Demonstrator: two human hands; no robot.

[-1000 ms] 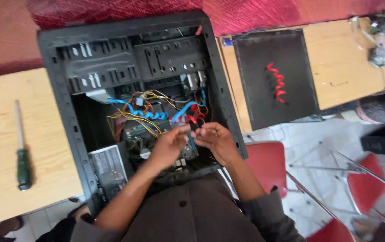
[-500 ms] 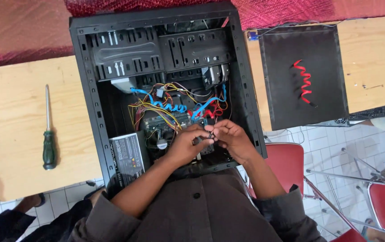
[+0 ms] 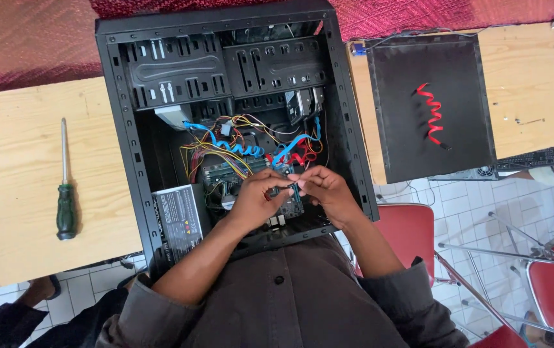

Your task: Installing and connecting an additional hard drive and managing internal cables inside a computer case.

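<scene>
An open black computer case (image 3: 128, 161) lies on its side on a wooden table, its inside full of coloured wires (image 3: 225, 151) and blue flat cables (image 3: 293, 147). My left hand (image 3: 261, 200) and my right hand (image 3: 322, 188) meet over the green board inside the case. Both pinch a small dark connector (image 3: 291, 188) at the end of a blue cable, held between thumbs and fingertips. A grey power supply (image 3: 179, 222) sits in the case to the left of my left hand.
A green-handled screwdriver (image 3: 65, 193) lies on the wooden table (image 3: 12, 180) left of the case. The case's black side panel (image 3: 428, 106) rests on the right with a red cable (image 3: 431, 113) on it. Red chairs (image 3: 551, 283) stand on the tiled floor.
The view has shifted, so the case sits further right and higher in frame. My hands stay together over the board, still working the small connector.
</scene>
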